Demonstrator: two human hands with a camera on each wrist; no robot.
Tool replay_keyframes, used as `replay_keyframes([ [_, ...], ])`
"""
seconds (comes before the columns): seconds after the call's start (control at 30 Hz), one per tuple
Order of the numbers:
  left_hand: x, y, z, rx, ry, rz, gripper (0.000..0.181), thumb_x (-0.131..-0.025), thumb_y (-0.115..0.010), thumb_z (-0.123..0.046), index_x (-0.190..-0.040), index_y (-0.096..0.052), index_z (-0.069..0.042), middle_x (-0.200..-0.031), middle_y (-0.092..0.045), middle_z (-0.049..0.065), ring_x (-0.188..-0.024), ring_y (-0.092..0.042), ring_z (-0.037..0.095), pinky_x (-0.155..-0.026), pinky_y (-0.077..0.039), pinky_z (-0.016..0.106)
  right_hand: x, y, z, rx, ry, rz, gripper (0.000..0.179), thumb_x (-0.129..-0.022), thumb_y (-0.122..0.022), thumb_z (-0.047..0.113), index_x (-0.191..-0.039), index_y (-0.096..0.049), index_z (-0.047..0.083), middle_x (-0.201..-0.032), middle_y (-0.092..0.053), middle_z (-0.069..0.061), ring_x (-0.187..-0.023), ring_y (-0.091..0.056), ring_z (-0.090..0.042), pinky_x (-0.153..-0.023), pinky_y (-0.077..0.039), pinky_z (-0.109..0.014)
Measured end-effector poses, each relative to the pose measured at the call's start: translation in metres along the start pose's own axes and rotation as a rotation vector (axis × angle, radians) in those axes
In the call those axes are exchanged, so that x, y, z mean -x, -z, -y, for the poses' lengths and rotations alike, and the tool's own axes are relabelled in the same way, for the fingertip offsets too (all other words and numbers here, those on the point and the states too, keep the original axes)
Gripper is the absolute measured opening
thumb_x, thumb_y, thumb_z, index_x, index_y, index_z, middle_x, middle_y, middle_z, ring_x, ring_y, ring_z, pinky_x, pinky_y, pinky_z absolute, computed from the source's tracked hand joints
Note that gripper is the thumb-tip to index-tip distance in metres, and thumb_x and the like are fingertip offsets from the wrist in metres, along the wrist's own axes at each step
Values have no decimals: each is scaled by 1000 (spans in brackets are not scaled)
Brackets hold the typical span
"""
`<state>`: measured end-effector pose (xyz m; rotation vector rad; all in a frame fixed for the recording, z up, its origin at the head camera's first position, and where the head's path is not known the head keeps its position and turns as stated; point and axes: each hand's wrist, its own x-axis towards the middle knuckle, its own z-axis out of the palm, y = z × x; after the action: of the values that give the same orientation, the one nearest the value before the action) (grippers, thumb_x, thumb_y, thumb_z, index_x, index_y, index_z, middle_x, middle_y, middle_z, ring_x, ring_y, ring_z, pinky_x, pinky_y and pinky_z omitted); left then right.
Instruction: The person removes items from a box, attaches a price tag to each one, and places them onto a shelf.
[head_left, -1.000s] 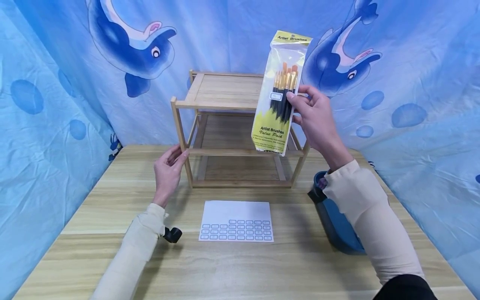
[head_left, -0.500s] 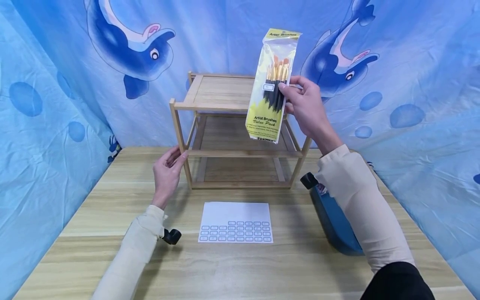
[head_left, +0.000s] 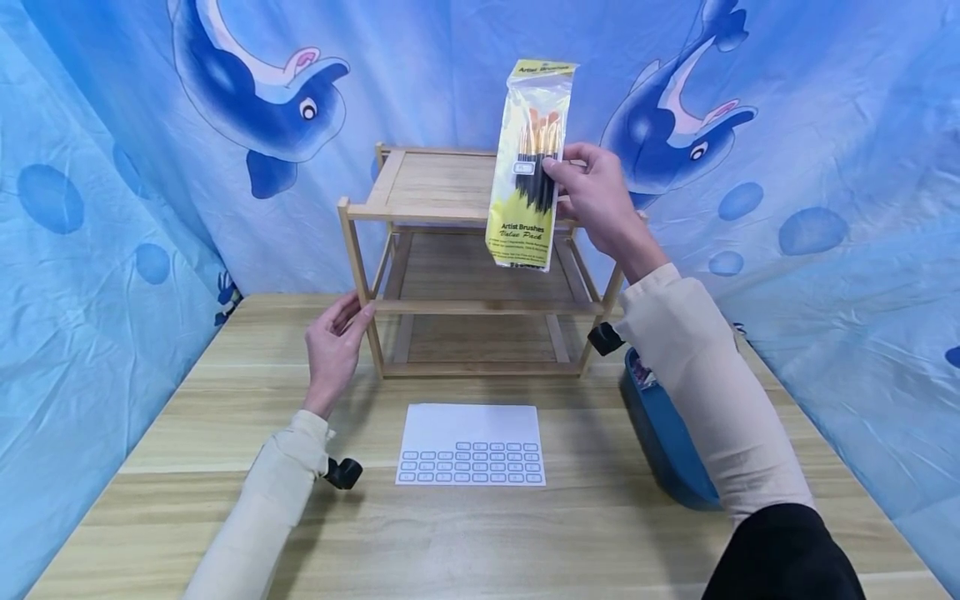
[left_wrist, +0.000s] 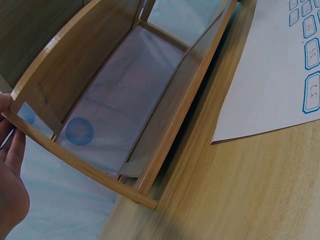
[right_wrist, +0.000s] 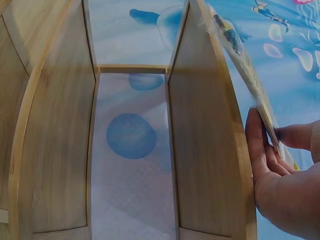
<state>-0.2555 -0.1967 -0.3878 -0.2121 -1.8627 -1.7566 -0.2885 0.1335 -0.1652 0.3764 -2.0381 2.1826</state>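
Right grip (head_left: 597,193) narrow, pinching brush pack (head_left: 527,171); left grip (head_left: 334,350) pinching rack post (head_left: 357,258).

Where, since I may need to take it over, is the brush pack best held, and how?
Probably at mid-height on its left edge in the head view, pinched front-to-back from the left: the brush pack is thin and nearly upright, the right grip pinches its right edge, and the left edge is free.
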Motion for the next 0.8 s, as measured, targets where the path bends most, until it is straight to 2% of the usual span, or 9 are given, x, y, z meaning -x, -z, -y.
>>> replay_keyframes([
  [0.1,1,1,0,-3,2,0,42,-101,-70,-18,-136,-63,4,-129,-67,25,-116,-67,17,-96,-54,23,-3,-2,2,12,-36,-7,15,-104,-59,5,-118,-58,-2,-107,-70,-16,-84,-69,-22,-69,-63,-28],
  [0.23,1,1,-1,-5,4,4,43,-101,-70,-19,-137,-62,4,-129,-67,25,-116,-67,17,-97,-54,23,-7,-3,6,65,-53,-8,22,-105,-59,5,-124,-56,-5,-114,-66,-17,-90,-67,-22,-79,-62,-29],
  [0.43,1,1,0,-12,8,7,43,-101,-70,-19,-137,-62,4,-130,-66,25,-117,-67,16,-97,-54,23,-10,-6,7,65,-101,25,35,-102,-58,-2,-136,-50,-7,-121,-62,-19,-100,-67,-27,-87,-61,-32],
  [0.67,2,2,-1,-10,3,17,43,-102,-69,-19,-137,-62,3,-130,-67,23,-117,-66,18,-97,-54,22,-13,-9,9,159,-109,63,48,-103,-54,-3,-149,-42,-4,-139,-55,-19,-121,-61,-30,-95,-57,-32],
  [0.8,1,1,-1,-6,4,11,42,-102,-69,-18,-137,-62,4,-130,-66,25,-116,-67,15,-98,-53,23,-16,-11,9,165,-120,65,49,-103,-54,-3,-151,-41,-4,-140,-56,-21,-122,-61,-31,-96,-57,-31],
])
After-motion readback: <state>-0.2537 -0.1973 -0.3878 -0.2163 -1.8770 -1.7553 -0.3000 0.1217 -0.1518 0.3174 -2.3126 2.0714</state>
